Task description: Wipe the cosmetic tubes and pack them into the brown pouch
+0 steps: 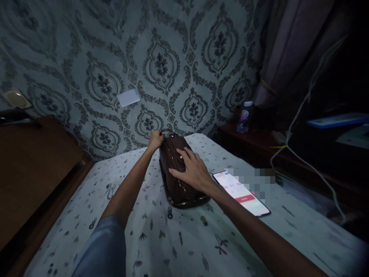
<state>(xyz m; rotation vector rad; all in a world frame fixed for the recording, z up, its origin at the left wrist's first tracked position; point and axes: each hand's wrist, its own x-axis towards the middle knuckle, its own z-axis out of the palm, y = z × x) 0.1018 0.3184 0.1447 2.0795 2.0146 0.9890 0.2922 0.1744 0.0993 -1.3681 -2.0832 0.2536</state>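
- Brown bag (pixel 176 186) rests on the patterned sheet (pixel 150 234), its handle (pixel 170 131) at the far end.
- Your left hand (pixel 156 140) is closed at the bag's far left corner, beside the handle. Exactly what the fingertips pinch: cannot tell.
- Your right hand (pixel 196 171) lies spread on the upper face, not clenched. Hands apart, both at the bag.
- Risk: bag skids or twists. Likely cause: a hard left pull against a flat right palm, on loose cloth that could ruck up.
- Risk: the soft side caves in. Cause: too much weight through your right palm.
- Risk: phone (pixel 245 199) knocked askew. Cause: your right forearm runs just beside it; an outward elbow swing could catch it.
- Risk: left grip slips or snags metal trim. Cause: dim light, dark leather-like surface, fingertips hidden from you.
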